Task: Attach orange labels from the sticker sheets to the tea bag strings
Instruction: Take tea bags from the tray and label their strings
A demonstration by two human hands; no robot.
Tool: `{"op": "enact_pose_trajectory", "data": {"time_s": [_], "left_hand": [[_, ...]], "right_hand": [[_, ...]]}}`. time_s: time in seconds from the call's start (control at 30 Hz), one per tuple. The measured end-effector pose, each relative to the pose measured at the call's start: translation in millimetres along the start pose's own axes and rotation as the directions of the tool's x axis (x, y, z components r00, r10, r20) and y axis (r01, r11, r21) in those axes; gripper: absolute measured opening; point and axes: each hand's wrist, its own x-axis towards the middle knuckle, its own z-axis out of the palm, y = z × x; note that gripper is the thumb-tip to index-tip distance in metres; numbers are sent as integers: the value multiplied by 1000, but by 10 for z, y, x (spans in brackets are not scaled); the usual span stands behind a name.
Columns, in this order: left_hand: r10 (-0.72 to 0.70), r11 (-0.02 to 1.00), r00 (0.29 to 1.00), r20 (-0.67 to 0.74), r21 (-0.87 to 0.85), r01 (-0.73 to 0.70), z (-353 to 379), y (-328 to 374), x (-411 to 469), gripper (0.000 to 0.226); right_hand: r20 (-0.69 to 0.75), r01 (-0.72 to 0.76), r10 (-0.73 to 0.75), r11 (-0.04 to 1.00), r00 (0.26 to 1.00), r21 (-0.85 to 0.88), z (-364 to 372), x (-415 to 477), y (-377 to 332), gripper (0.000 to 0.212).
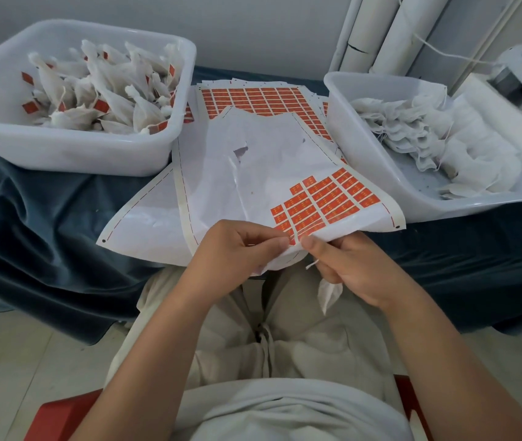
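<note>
Pinching orange label (291, 239) with left hand (240, 249) fingers (271, 242) at worktop's near edge; pinning sticker sheet (253, 173) and clutching tea bag (328, 294) with right hand (352, 272). Peel slowly, sheet held taut.

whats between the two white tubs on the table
Head view: overlapping white sticker sheets, partly peeled, with rows of orange labels, fill the gap between the left white plastic tub and the right white plastic tub.
</note>
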Motion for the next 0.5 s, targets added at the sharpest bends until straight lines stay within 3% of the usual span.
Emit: {"op": "enact_pose_trajectory", "data": {"time_s": [0.13,0.2,0.23,0.3,0.33,0.37,0.43,0.47,0.5], "left_hand": [[152,959,986,-64,249,-132,58,30,2,11],[147,971,970,-195,215,-104,111,32,4,15],[116,983,956,-269,170,-72,121,30,8,16],[66,994,924,-377,105,-28,115,45,12,18],[41,997,915,-400,74,-12,106,51,14,17],[15,999,913,-407,37,0,94,57,14,17],[-27,999,919,-393,-40,12,78,57,12,15],[-38,998,924,-380,-64,15,75,60,10,15],[-44,997,929,-367,-72,19,73,66,6,14]], "right_hand": [[26,5,-6,999,1000,36,-7,10,13,17],[46,-37,36,999,998,18,-57,0,37,20],[72,-54,58,997,996,-59,-93,-4,41,19],[232,-40,148,910,961,-413,-164,-8,25,15],[359,-2,243,830,901,-558,-168,-21,-8,15],[492,34,329,804,806,-593,-143,-44,-51,14],[696,113,376,829,612,-547,-51,-116,-154,11],[747,158,350,843,565,-514,-3,-151,-208,16],[766,177,306,862,565,-475,23,-190,-239,20]]}}
